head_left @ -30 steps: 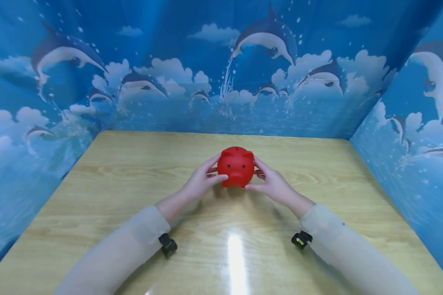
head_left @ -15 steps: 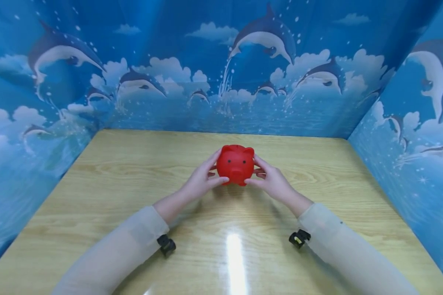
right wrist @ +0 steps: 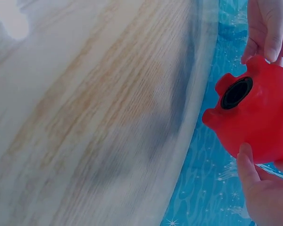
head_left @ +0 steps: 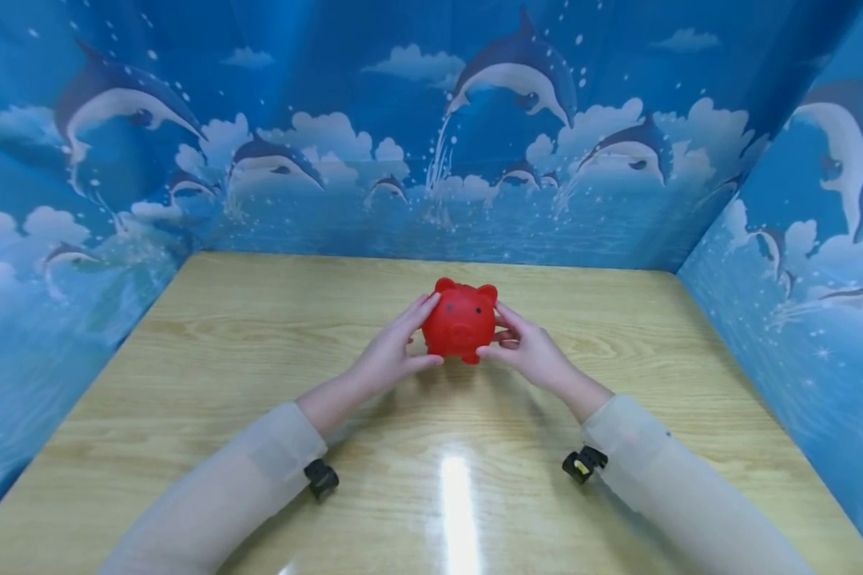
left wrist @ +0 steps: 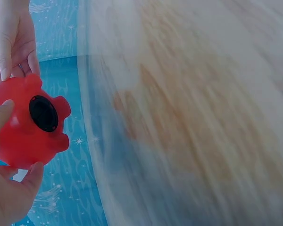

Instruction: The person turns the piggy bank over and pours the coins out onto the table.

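A red piggy bank (head_left: 460, 326) with dark eyes faces me in the head view, a little tilted to one side. My left hand (head_left: 391, 342) holds its left side, fingers up by the ear and thumb low near a foot. On the opposite side my right hand (head_left: 535, 358) grips it, thumb by the other front foot. Both wrist views show its underside, with a round black plug (left wrist: 43, 113) among the stubby feet. The feet appear lifted off the tabletop.
The wood-grain table (head_left: 273, 319) spreads out under both arms, with a bright light reflection near its front. A blue dolphin-print curtain (head_left: 345, 208) closes off the back and sides. Small black cameras (head_left: 321, 478) are strapped at both wrists.
The piggy bank has tilted, its left ear rising and its face leaning over. My left fingers have slid up toward that ear. The right hand stays nearly in place.
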A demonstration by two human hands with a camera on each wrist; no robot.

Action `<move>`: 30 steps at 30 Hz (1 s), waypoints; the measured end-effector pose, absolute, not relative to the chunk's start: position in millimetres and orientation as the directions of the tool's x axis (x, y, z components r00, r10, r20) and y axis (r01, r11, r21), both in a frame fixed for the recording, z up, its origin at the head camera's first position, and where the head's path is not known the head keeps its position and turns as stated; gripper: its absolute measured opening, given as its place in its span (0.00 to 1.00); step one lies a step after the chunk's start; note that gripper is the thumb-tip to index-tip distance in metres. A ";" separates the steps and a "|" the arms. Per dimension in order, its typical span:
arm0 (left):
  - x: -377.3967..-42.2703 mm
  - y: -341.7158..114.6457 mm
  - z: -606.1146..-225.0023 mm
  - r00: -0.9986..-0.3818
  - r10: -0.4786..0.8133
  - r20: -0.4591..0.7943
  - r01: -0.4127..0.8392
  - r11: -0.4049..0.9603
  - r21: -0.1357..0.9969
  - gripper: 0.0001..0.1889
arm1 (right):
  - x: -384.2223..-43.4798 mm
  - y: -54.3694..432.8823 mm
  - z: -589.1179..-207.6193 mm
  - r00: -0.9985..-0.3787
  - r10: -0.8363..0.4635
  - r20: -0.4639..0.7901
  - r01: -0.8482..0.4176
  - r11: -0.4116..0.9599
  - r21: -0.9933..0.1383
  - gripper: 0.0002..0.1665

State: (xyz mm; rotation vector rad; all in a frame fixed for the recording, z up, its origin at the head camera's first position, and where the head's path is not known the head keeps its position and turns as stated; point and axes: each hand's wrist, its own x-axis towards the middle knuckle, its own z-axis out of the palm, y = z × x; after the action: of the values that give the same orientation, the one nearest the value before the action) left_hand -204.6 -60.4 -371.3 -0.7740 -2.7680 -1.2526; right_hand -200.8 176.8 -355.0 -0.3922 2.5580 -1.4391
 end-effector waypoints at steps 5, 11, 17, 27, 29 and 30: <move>-203.6 -61.0 -371.3 -0.865 0.446 0.230 0.480 0.600 0.641 0.50 | -201.0 176.9 -355.7 -0.948 -0.319 -0.025 -0.143 0.491 -0.859 0.48; -202.1 -61.8 -372.4 -0.851 0.455 0.263 0.518 0.640 0.568 0.52 | -199.6 176.9 -353.1 -0.945 -0.323 -0.042 -0.126 0.480 -0.868 0.48; -201.3 -61.4 -372.9 -0.846 0.437 0.305 0.531 0.640 0.555 0.51 | -198.6 176.8 -352.2 -0.936 -0.350 -0.019 -0.163 0.482 -0.861 0.47; -200.2 -60.4 -372.4 -0.890 0.386 0.243 0.421 0.489 0.764 0.50 | -200.1 173.9 -359.5 -0.886 -0.452 0.106 -0.360 0.524 -0.772 0.64; -200.3 -60.0 -371.2 -0.893 0.380 0.241 0.411 0.471 0.781 0.50 | -199.6 173.4 -358.6 -0.882 -0.449 0.145 -0.390 0.521 -0.759 0.64; -200.1 -60.1 -370.4 -0.894 0.378 0.240 0.409 0.469 0.783 0.50 | -199.3 173.3 -358.3 -0.880 -0.448 0.155 -0.398 0.520 -0.756 0.64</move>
State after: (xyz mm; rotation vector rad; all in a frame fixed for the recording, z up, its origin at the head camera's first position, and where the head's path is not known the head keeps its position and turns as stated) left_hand -200.1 -60.1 -370.4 -0.7140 -2.6638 -1.4349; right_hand -199.3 173.3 -358.3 -0.7493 2.6868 -1.3121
